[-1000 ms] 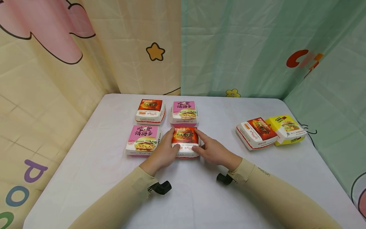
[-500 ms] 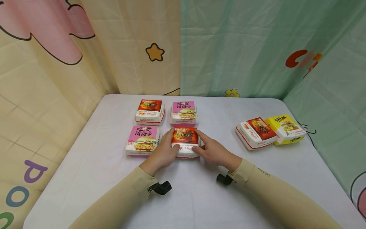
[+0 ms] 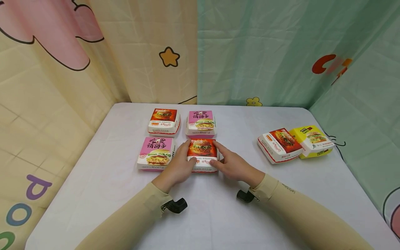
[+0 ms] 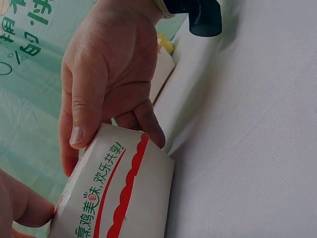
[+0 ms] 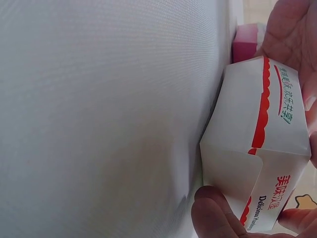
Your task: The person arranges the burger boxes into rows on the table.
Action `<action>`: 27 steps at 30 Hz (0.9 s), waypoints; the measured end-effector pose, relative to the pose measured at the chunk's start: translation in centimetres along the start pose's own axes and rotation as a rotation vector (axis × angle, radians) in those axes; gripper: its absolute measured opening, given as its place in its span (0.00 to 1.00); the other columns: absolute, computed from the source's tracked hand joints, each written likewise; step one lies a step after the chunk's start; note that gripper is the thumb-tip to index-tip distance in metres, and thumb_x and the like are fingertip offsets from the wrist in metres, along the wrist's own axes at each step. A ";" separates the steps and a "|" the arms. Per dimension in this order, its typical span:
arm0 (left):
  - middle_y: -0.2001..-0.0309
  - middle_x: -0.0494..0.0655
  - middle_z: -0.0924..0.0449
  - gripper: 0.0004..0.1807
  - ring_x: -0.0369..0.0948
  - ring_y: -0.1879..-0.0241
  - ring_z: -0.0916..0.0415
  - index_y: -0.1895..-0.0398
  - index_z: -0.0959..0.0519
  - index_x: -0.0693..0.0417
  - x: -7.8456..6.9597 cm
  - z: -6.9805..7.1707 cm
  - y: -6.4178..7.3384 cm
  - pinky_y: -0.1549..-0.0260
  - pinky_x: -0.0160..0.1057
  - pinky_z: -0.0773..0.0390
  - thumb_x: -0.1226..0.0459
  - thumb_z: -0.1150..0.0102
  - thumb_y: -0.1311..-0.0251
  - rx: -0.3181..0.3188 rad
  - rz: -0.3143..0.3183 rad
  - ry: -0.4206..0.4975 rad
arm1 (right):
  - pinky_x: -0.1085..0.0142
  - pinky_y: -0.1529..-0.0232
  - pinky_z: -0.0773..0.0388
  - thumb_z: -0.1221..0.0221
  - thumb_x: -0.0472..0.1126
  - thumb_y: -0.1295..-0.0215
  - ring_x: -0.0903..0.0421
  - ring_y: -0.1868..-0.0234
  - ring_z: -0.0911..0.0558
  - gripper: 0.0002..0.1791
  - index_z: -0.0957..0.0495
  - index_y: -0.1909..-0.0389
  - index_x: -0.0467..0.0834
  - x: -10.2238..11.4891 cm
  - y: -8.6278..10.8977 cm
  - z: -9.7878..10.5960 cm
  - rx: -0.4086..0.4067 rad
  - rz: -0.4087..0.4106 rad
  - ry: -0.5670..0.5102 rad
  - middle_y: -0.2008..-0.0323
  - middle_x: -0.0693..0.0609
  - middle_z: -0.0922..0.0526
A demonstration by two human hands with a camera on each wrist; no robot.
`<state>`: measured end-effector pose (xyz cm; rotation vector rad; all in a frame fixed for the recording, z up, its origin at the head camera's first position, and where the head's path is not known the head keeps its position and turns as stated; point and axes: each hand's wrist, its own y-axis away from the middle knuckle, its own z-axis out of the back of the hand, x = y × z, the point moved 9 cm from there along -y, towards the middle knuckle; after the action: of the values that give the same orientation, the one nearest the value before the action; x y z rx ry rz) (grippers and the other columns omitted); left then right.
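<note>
A red-and-white burger box (image 3: pixel 202 156) lies on the table in the middle of the head view, held between both hands. My left hand (image 3: pixel 178 166) grips its left side, thumb at the near top edge and fingers along the side. From the opposite side my right hand (image 3: pixel 233 164) grips it in the same way. In the left wrist view the white front of the box (image 4: pixel 119 188) shows a red scalloped band. The right wrist view shows the box's corner (image 5: pixel 257 144), with fingertips at its lower end.
Left of the held box sits a pink burger box (image 3: pixel 157 152), close to the left hand. Behind stand another red-and-white box (image 3: pixel 164 122) and a pink one (image 3: pixel 201 123). Farther right, a red-and-white box (image 3: pixel 280 146) leans against a yellow box (image 3: pixel 312 141). Curtains surround the white table (image 3: pixel 212 215).
</note>
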<state>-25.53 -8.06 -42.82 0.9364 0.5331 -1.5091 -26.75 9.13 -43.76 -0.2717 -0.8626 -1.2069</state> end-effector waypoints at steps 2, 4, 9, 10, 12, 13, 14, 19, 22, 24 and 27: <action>0.14 0.54 0.56 0.41 0.52 0.15 0.55 0.13 0.55 0.49 -0.1 0.0 0.0 0.19 0.60 0.50 0.58 0.50 0.23 -0.002 -0.003 0.001 | 0.50 0.42 0.16 0.38 0.54 0.24 0.50 0.45 0.15 0.47 0.54 0.14 0.57 0.1 0.0 0.0 -0.002 0.003 -0.001 0.19 0.45 0.37; 0.14 0.53 0.55 0.40 0.52 0.15 0.54 0.13 0.54 0.49 -0.1 0.1 0.0 0.19 0.60 0.50 0.58 0.50 0.23 -0.004 -0.006 0.001 | 0.51 0.43 0.15 0.38 0.54 0.24 0.50 0.45 0.15 0.47 0.54 0.14 0.58 0.1 0.1 0.1 -0.002 0.003 -0.002 0.19 0.45 0.36; 0.14 0.53 0.55 0.40 0.52 0.16 0.53 0.13 0.54 0.48 -0.2 0.1 0.2 0.19 0.61 0.48 0.58 0.49 0.22 -0.007 -0.001 -0.004 | 0.52 0.45 0.15 0.37 0.54 0.25 0.51 0.46 0.15 0.47 0.54 0.14 0.58 -0.1 0.0 0.0 0.001 -0.004 -0.009 0.20 0.45 0.35; 0.14 0.53 0.55 0.40 0.52 0.16 0.53 0.13 0.54 0.48 -0.3 0.1 0.2 0.19 0.61 0.48 0.58 0.49 0.22 -0.008 0.001 -0.006 | 0.52 0.44 0.15 0.37 0.54 0.25 0.51 0.46 0.15 0.47 0.54 0.14 0.58 -0.1 0.0 0.0 0.002 -0.005 -0.011 0.20 0.46 0.35; 0.14 0.53 0.56 0.41 0.53 0.16 0.53 0.13 0.54 0.48 -0.3 0.2 0.3 0.20 0.62 0.48 0.57 0.49 0.22 -0.008 0.005 -0.011 | 0.53 0.45 0.15 0.37 0.55 0.25 0.51 0.46 0.15 0.48 0.53 0.14 0.58 0.0 0.1 0.0 0.003 -0.005 -0.012 0.20 0.45 0.35; 0.14 0.53 0.56 0.41 0.53 0.16 0.53 0.13 0.54 0.48 -0.4 0.2 0.4 0.20 0.62 0.48 0.57 0.49 0.22 -0.008 0.007 -0.015 | 0.53 0.45 0.15 0.37 0.55 0.25 0.51 0.47 0.15 0.47 0.53 0.14 0.58 0.0 0.1 0.0 0.004 -0.005 -0.015 0.20 0.46 0.35; 0.14 0.54 0.56 0.41 0.53 0.16 0.53 0.13 0.54 0.48 -0.4 0.2 0.5 0.20 0.62 0.47 0.57 0.49 0.22 -0.008 0.009 -0.019 | 0.53 0.45 0.15 0.37 0.55 0.25 0.52 0.47 0.15 0.47 0.53 0.14 0.58 0.0 0.2 0.0 0.005 -0.005 -0.016 0.19 0.46 0.36; 0.14 0.55 0.56 0.41 0.54 0.16 0.53 0.13 0.54 0.49 -0.7 0.3 0.8 0.20 0.63 0.47 0.57 0.49 0.23 -0.010 0.008 -0.041 | 0.54 0.46 0.15 0.37 0.54 0.25 0.52 0.48 0.15 0.47 0.53 0.14 0.57 0.0 0.3 0.0 0.010 -0.001 -0.027 0.19 0.46 0.36; 0.14 0.55 0.56 0.41 0.54 0.15 0.54 0.13 0.54 0.49 -0.8 0.3 0.9 0.20 0.63 0.47 0.57 0.49 0.23 -0.011 -0.001 -0.050 | 0.55 0.47 0.15 0.37 0.54 0.25 0.52 0.48 0.15 0.48 0.53 0.14 0.57 0.0 0.3 0.0 0.009 0.001 -0.029 0.21 0.45 0.34; 0.14 0.55 0.56 0.41 0.54 0.15 0.54 0.13 0.54 0.49 -0.9 0.3 0.9 0.20 0.63 0.47 0.57 0.49 0.23 -0.009 -0.005 -0.053 | 0.56 0.49 0.14 0.37 0.54 0.25 0.52 0.49 0.15 0.47 0.53 0.14 0.56 0.0 0.3 0.0 0.009 0.003 -0.028 0.22 0.44 0.32; 0.14 0.57 0.58 0.41 0.56 0.15 0.55 0.13 0.54 0.49 -1.0 0.3 1.0 0.21 0.65 0.47 0.56 0.49 0.23 -0.007 -0.003 -0.057 | 0.55 0.48 0.15 0.38 0.54 0.25 0.52 0.48 0.15 0.47 0.53 0.14 0.55 0.0 0.3 0.1 0.006 0.012 -0.020 0.23 0.43 0.31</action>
<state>-24.67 -7.92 -41.67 0.8850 0.4986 -1.5316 -26.55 9.30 -43.68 -0.2838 -0.8805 -1.1924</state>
